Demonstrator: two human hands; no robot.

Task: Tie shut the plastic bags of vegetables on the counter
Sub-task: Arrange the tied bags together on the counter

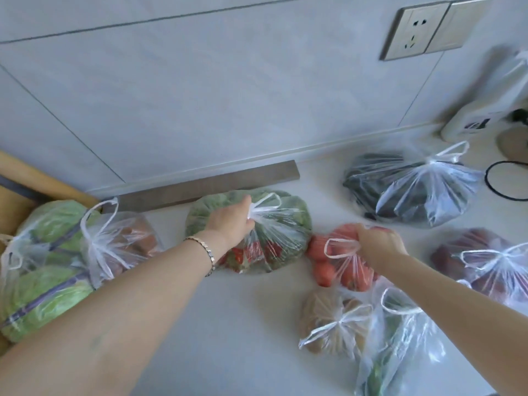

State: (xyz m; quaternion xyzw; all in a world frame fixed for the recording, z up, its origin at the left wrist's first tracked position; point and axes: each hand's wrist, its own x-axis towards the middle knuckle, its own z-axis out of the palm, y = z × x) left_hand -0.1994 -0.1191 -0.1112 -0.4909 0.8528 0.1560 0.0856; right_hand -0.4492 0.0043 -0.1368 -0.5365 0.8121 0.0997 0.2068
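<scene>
Several clear plastic bags of vegetables lie on the white counter (228, 324). My left hand (231, 220) grips the knotted handles of the bag of leafy greens and red peppers (285, 238) at the middle. My right hand (377, 241) is closed on the neck of the tomato bag (325, 267), whose white handle loop sticks out to the left. A tied bag of brown roots (331, 321) and a bag of long green vegetables (400, 347) lie in front of the tomatoes.
A cabbage bag (45, 281) and a potato bag (128, 241) sit at the left. A bag of dark vegetables (408, 190) and a reddish-purple bag (485, 264) lie to the right. A white appliance (480, 121), black cable (505, 181) and wall socket (420, 30) are at the back right.
</scene>
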